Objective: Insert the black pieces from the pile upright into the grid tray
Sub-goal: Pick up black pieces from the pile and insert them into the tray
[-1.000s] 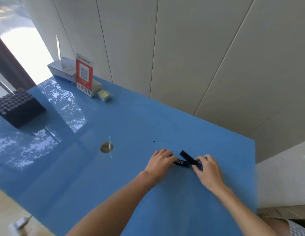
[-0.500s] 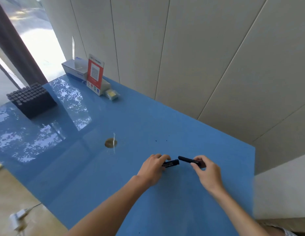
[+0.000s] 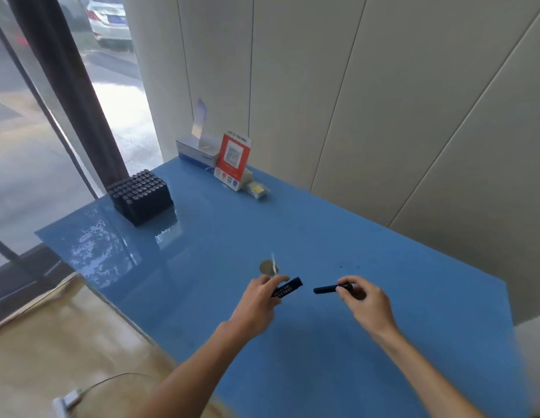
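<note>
My left hand (image 3: 258, 300) grips a black piece with white lettering (image 3: 288, 290), which points up and to the right above the blue table (image 3: 202, 297). A second, plain black piece (image 3: 327, 289) is pinched by its right end in my right hand (image 3: 363, 300) and lies nearly level. Both pieces are lifted off the table, a short gap apart. The black grid tray (image 3: 142, 196), filled with several upright black pieces, stands at the table's far left corner, well away from both hands.
A red-and-white sign stand (image 3: 233, 159), a grey box (image 3: 197, 152) and a small yellow item (image 3: 257, 188) sit at the back edge by the wall. A round metal disc (image 3: 268, 267) lies just beyond my left hand. A cable (image 3: 112, 384) runs on the floor at left.
Both hands have lifted their black pieces off the table and drawn them apart. The view has swung left, bringing the grid tray further into the frame.
</note>
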`<action>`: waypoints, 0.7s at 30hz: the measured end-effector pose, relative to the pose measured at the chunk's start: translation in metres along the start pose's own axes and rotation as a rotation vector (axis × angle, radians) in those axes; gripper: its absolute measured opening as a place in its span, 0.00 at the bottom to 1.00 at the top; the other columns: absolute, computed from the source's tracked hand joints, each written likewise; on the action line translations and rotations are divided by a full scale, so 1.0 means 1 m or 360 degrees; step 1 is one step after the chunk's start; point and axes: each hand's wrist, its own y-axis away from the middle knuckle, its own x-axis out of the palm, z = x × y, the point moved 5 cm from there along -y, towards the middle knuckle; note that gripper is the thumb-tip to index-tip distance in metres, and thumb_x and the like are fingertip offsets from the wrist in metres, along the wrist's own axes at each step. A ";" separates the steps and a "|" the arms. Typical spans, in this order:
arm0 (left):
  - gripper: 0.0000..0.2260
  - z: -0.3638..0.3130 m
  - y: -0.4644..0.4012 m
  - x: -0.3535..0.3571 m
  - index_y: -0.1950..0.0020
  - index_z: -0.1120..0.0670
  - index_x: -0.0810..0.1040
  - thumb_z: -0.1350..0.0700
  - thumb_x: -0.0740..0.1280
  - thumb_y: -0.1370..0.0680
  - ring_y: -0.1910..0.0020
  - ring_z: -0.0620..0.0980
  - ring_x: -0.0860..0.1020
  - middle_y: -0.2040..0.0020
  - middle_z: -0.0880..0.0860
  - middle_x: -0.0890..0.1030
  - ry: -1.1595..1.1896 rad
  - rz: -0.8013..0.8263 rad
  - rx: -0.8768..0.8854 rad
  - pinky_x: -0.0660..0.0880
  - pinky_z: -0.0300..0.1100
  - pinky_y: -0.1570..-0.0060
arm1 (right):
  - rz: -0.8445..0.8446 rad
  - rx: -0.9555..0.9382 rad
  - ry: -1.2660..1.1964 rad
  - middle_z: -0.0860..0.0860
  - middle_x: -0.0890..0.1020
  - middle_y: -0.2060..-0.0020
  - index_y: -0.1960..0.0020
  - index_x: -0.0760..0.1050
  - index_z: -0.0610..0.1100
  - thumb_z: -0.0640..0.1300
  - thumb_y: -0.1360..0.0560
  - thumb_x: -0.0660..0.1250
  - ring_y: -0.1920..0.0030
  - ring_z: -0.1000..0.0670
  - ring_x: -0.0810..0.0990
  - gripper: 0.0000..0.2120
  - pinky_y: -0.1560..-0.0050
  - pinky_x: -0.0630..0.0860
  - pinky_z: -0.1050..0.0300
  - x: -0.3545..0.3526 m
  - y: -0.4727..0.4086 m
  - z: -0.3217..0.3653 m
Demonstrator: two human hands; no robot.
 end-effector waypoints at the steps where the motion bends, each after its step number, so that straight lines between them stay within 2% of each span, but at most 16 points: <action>1: 0.21 0.011 0.006 -0.014 0.31 0.50 0.67 0.64 0.60 0.22 0.48 0.51 0.67 0.47 0.54 0.72 -0.0005 -0.0008 0.0007 0.63 0.39 0.50 | 0.0004 0.0005 -0.0012 0.53 0.78 0.70 0.57 0.80 0.48 0.40 0.28 0.71 0.74 0.59 0.70 0.04 0.73 0.65 0.69 0.015 0.004 0.009; 4: 0.22 0.045 0.023 -0.053 0.32 0.48 0.67 0.66 0.59 0.22 0.53 0.51 0.65 0.50 0.53 0.76 0.0004 -0.0022 0.0024 0.61 0.40 0.54 | 0.0016 -0.0013 -0.0019 0.53 0.79 0.70 0.61 0.80 0.48 0.39 0.29 0.71 0.71 0.59 0.73 0.05 0.70 0.67 0.69 0.061 0.016 0.036; 6: 0.22 0.069 0.034 -0.075 0.31 0.48 0.66 0.65 0.59 0.22 0.53 0.52 0.66 0.49 0.52 0.78 -0.0031 0.0008 -0.0001 0.59 0.40 0.56 | 0.0033 -0.0047 -0.0013 0.54 0.81 0.68 0.62 0.80 0.48 0.38 0.29 0.72 0.68 0.59 0.75 0.06 0.65 0.70 0.70 0.091 0.022 0.052; 9: 0.23 0.100 0.049 -0.105 0.30 0.44 0.63 0.63 0.59 0.22 0.51 0.52 0.69 0.46 0.51 0.78 -0.0047 0.0037 -0.0052 0.64 0.42 0.56 | 0.0070 -0.0081 -0.0016 0.53 0.83 0.64 0.58 0.81 0.47 0.36 0.29 0.72 0.63 0.59 0.79 0.06 0.59 0.71 0.73 0.129 0.028 0.075; 14: 0.28 0.136 0.064 -0.149 0.29 0.38 0.58 0.60 0.63 0.22 0.54 0.51 0.73 0.45 0.49 0.75 -0.0060 0.0085 -0.0144 0.71 0.45 0.53 | 0.0088 -0.0119 -0.0027 0.54 0.82 0.59 0.49 0.77 0.50 0.39 0.30 0.73 0.57 0.56 0.80 0.12 0.59 0.72 0.74 0.173 0.030 0.112; 18: 0.31 0.165 0.056 -0.178 0.30 0.34 0.57 0.57 0.67 0.24 0.55 0.49 0.76 0.46 0.47 0.75 -0.0044 0.0077 -0.0154 0.73 0.47 0.50 | 0.0094 -0.0164 -0.0038 0.55 0.82 0.59 0.49 0.77 0.49 0.41 0.31 0.74 0.57 0.59 0.80 0.12 0.58 0.72 0.68 0.205 0.014 0.133; 21: 0.33 0.188 0.041 -0.201 0.31 0.33 0.57 0.58 0.70 0.25 0.59 0.45 0.78 0.47 0.46 0.74 0.0014 0.0064 -0.0177 0.74 0.45 0.50 | 0.0155 -0.0204 -0.0051 0.55 0.82 0.61 0.52 0.79 0.49 0.42 0.31 0.74 0.58 0.62 0.78 0.09 0.59 0.72 0.71 0.234 -0.006 0.151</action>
